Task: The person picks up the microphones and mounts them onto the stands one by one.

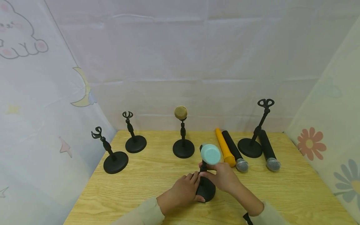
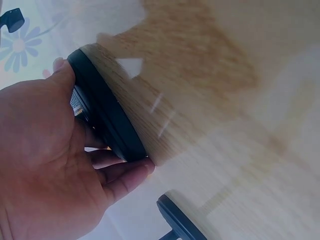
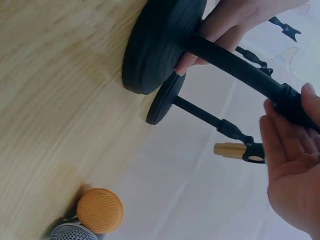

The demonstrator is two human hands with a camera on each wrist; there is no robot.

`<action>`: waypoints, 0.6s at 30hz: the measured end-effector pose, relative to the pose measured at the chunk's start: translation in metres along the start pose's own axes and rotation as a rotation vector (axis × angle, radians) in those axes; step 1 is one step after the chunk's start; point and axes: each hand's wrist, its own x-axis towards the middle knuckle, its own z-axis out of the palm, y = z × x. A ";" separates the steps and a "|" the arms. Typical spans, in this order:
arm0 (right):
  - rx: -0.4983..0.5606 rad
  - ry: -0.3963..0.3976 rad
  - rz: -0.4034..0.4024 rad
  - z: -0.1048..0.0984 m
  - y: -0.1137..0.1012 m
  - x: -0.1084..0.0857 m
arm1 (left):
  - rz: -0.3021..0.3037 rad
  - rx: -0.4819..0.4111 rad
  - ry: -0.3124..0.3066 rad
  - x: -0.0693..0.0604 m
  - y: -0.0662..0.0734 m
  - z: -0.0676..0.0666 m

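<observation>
A black microphone stand with a round base [image 1: 207,191] stands upright near the front of the table, holding a microphone with a mint-green head [image 1: 211,154]. My left hand [image 1: 182,191] grips the base by its rim, thumb on the near edge and fingers at the far side; the left wrist view shows the base edge [image 2: 112,110] between thumb and fingertips. With thumb and fingers, my right hand [image 1: 225,178] holds the collar [image 3: 289,104] on the upright stem [image 3: 240,70]. The microphone's handle is mostly hidden behind its head.
Behind stands a black stand with a gold microphone [image 1: 181,112]. Two stands with bare clips [image 1: 115,162] [image 1: 136,144] are at left, a taller one [image 1: 250,147] at back right. An orange microphone [image 1: 224,145] and two black microphones [image 1: 233,148] [image 1: 267,147] lie at right.
</observation>
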 end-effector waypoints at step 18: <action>0.340 -0.061 0.010 0.005 0.014 0.004 | 0.003 -0.005 0.005 0.001 -0.001 0.000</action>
